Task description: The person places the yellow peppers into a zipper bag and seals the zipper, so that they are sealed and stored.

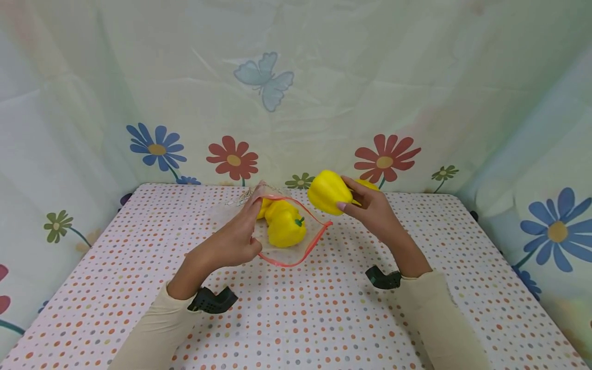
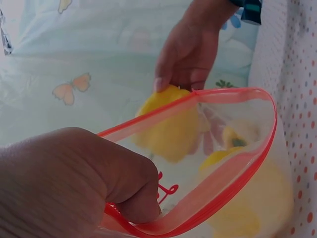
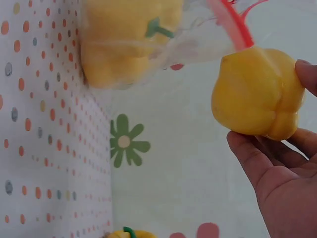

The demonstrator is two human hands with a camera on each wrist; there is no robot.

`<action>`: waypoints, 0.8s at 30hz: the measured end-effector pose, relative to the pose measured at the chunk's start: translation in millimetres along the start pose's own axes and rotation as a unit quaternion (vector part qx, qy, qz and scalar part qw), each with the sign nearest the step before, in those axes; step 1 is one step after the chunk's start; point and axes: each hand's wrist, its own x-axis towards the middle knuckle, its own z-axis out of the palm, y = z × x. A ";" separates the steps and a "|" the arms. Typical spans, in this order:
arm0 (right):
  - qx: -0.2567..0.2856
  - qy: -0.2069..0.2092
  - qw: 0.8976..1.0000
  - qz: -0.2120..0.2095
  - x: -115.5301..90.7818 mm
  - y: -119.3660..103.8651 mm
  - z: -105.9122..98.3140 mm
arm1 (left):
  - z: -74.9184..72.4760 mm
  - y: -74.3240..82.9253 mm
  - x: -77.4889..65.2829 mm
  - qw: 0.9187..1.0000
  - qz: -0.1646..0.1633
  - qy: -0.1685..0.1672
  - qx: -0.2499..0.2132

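Note:
My left hand [image 1: 233, 236] grips the red-rimmed edge of a clear zip bag [image 1: 311, 252] and holds its mouth wide. A yellow bell pepper [image 1: 288, 226] with a green stem lies inside, with more yellow behind it. In my right hand [image 1: 372, 210] is another yellow bell pepper [image 1: 328, 191], held by thumb and fingers just right of the bag's opening. The right wrist view shows this held pepper [image 3: 255, 94] close to the red rim. In the left wrist view my left thumb and fingers [image 2: 133, 183] pinch the bag's rim; red printing shows on the bag.
One more yellow pepper [image 1: 368, 184] is partly hidden behind my right hand, near the table's back edge; its green stem shows in the right wrist view. A dotted cloth covers the table [image 1: 296, 318]. Flower-printed sheets [image 1: 324, 92] hang behind and at both sides.

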 end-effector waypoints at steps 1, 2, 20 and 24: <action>0.006 -0.003 1.000 -0.005 -2.1 -2.6 -1.0 | 0.1 0.1 -0.2 1.000 -0.001 -0.001 -0.001; 0.015 -0.006 1.000 -0.009 -4.1 -5.5 -2.1 | 0.1 0.4 -0.3 1.000 -0.002 -0.002 -0.001; 0.130 -0.094 0.980 -0.115 -29.3 -36.3 -0.6 | 0.3 1.7 1.0 1.000 -0.007 0.000 -0.007; 0.139 -0.132 0.971 -0.144 -32.6 -39.4 4.5 | 0.5 0.4 0.7 1.000 -0.010 -0.002 -0.002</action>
